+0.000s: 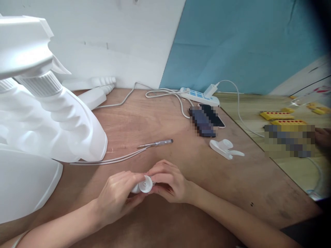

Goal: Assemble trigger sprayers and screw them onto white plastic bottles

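Both of my hands meet over the brown wooden table, low in the middle of the view. My left hand pinches a small white plastic cap whose round open end faces the camera. My right hand grips the other side of the same cap, fingers curled over it. A thin clear tube lies on the table just beyond my hands. A small screwdriver with a clear handle lies beside the tube's far end. A white trigger sprayer head lies to the right.
Large white spray bottles crowd the left side, more lie by the wall. A white power strip with cables and a phone sit at the back. Yellow parts and another person's hand are on the neighbouring table at right.
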Tool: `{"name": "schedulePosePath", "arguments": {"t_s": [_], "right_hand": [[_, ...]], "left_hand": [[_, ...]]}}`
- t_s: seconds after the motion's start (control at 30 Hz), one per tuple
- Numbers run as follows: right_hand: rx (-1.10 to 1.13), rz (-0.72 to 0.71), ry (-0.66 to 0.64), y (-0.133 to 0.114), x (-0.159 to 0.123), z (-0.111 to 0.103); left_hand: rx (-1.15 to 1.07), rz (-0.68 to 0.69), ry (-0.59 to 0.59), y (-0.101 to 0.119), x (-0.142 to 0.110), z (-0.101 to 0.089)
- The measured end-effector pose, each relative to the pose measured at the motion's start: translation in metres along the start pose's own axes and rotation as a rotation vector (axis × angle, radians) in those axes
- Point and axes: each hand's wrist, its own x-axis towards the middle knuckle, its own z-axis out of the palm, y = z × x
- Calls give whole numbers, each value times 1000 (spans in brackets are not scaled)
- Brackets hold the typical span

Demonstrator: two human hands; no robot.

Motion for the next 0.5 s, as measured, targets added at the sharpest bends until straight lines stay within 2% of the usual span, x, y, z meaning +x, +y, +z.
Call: {"name": "schedulePosePath", "arguments": {"t_s": [0.1,0.27,0.5], "right_hand": [[43,96,51,0,3,-8],[-270,287,9,7,10,-24],[-484,468,-78,22,4,-51]], "left_hand": [[35,38,-47,-2,-3,1],[56,56,-52,-3,-3,0],[52,43,-31,-1,1,-3]]}}
